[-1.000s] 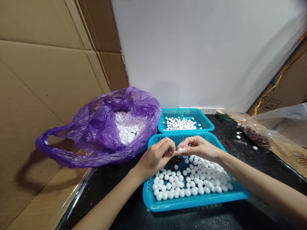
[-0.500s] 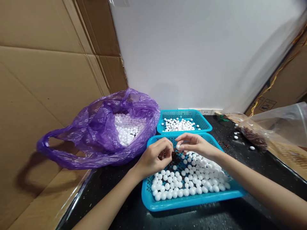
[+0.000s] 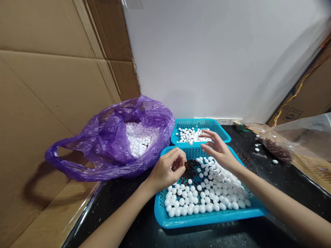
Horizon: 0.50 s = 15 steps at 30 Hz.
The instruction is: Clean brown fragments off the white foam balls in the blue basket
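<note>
Your right hand (image 3: 216, 150) has released a white ball (image 3: 190, 142) by the rear basket (image 3: 221, 132); your left hand (image 3: 167, 169) stays curled, its grasp indeterminable.

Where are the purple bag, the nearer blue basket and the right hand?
Purple bag (image 3: 111, 137), head view: on its crumpled side.
Nearer blue basket (image 3: 207, 219), head view: on its front rim.
Right hand (image 3: 220, 152), head view: on its middle.

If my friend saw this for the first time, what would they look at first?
Probably the big purple bag on the left, its mouth showing lots of little white balls. Next come the two blue baskets, one behind the other, with more balls inside. The left hand curls over the front basket while the right hand opens out.
</note>
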Each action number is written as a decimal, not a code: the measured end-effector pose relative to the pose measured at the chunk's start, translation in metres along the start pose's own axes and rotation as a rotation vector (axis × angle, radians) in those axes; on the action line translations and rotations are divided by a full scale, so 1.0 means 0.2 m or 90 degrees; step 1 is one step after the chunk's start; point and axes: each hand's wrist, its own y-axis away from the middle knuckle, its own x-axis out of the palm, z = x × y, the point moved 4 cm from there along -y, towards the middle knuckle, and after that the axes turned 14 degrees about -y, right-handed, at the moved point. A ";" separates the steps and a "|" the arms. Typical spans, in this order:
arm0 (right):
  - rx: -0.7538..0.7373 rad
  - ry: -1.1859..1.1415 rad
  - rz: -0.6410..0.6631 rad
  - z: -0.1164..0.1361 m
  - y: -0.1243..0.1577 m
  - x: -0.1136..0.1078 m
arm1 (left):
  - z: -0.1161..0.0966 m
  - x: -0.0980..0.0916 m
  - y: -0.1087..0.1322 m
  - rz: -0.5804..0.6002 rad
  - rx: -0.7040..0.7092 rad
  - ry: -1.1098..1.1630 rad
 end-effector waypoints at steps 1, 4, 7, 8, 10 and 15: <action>-0.020 0.009 -0.038 0.00 0.00 -0.02 | 0.00 0.00 0.00 -0.001 -0.005 0.002; -0.012 0.034 -0.033 -0.02 0.00 -0.03 | 0.01 0.00 -0.01 0.007 -0.034 -0.009; 0.014 0.105 0.055 -0.03 0.01 0.01 | 0.04 0.02 -0.01 0.044 -0.099 -0.065; 0.022 0.140 0.093 -0.02 0.02 0.03 | 0.05 0.03 -0.01 0.072 -0.117 -0.091; 0.038 0.208 0.165 -0.02 0.03 0.06 | 0.06 0.05 0.00 0.146 -0.122 -0.149; 0.061 0.281 0.310 -0.04 0.05 0.10 | 0.05 0.09 0.00 0.257 -0.040 -0.265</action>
